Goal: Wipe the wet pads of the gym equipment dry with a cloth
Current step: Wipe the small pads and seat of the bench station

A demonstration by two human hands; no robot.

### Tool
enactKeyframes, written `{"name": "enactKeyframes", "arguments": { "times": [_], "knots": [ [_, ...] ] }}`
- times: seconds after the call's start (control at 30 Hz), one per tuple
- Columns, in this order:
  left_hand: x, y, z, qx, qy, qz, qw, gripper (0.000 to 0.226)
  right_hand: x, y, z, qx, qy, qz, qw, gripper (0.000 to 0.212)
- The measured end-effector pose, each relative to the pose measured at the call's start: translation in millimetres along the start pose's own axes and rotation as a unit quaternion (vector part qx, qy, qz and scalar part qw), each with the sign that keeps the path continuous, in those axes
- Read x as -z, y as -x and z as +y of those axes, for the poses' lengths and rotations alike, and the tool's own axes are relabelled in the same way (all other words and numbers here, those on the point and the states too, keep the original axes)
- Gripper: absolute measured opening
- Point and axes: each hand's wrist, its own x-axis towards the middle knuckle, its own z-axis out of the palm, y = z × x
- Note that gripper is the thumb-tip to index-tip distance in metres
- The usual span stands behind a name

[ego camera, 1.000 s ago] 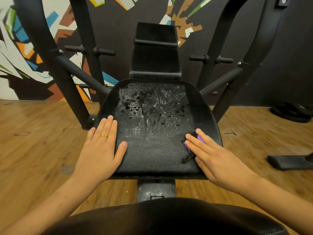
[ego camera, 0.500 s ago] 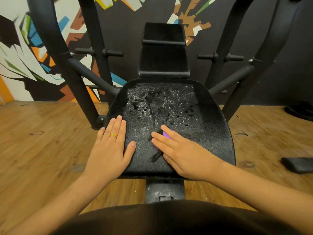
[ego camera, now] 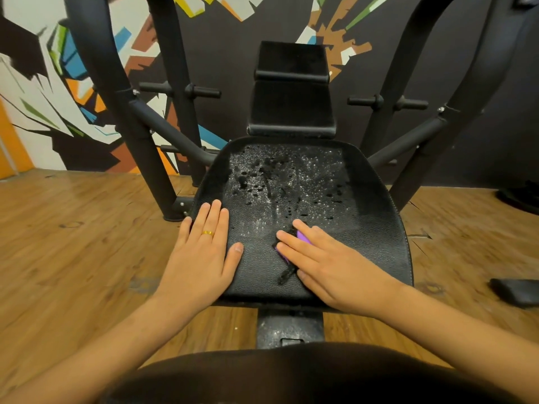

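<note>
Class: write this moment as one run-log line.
left hand: flat on seat pad | right hand: presses cloth on pad | droplets: on far half | task: pad not yet dry

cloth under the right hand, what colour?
Purple with black edges, head view.

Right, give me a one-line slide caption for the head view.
Right hand presses a purple cloth flat on the wet black seat pad; left hand rests flat on its left edge.

The right hand has slid the purple cloth to the left over the seat pad, from near its right edge 1 second ago to its middle, closer to the left hand.
</note>
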Motion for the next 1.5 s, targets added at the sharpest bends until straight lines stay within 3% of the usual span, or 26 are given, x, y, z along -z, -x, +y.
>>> {"name": "enactKeyframes", "arguments": {
  "times": [0.1,0.2,0.4,0.5,0.67,0.8,0.9,1.07,1.24,1.5],
  "knots": [
    [3,3,4,-0.046,-0.003,0.011,0.999,0.07,1,9,3,-0.025,-0.048,0.012,0.998,0.058],
    [6,4,19,-0.115,0.018,0.025,0.993,0.068,1,27,12,-0.073,-0.138,0.046,0.987,0.079],
    [11,-15,64,-0.318,0.007,0.023,0.948,0.07,3,52,45,-0.132,-0.151,0.027,0.979,0.108],
    [2,-27,81,-0.376,-0.023,0.014,0.926,0.068,5,57,61,-0.138,-0.174,0.05,0.974,0.09],
    [-10,-38,92,-0.382,-0.012,0.003,0.924,0.061,15,42,89,-0.216,-0.2,0.066,0.953,0.066],
    [-6,-38,92,-0.415,-0.014,-0.005,0.91,0.055,-1,22,85,-0.261,-0.093,0.057,0.959,0.069],
    [-3,-37,101,-0.407,0.027,-0.027,0.912,0.06,-5,21,84,-0.271,-0.084,0.062,0.957,0.067],
    [-8,-40,110,-0.441,-0.02,-0.005,0.897,0.054,-5,22,84,-0.277,-0.093,0.064,0.954,0.068],
    [-8,-33,92,-0.381,0.005,-0.014,0.924,0.054,-6,24,85,-0.28,-0.108,0.069,0.951,0.068],
    [3,-6,23,-0.135,-0.042,-0.011,0.99,0.057,-4,24,83,-0.283,-0.109,0.062,0.951,0.066]
  ]
}}
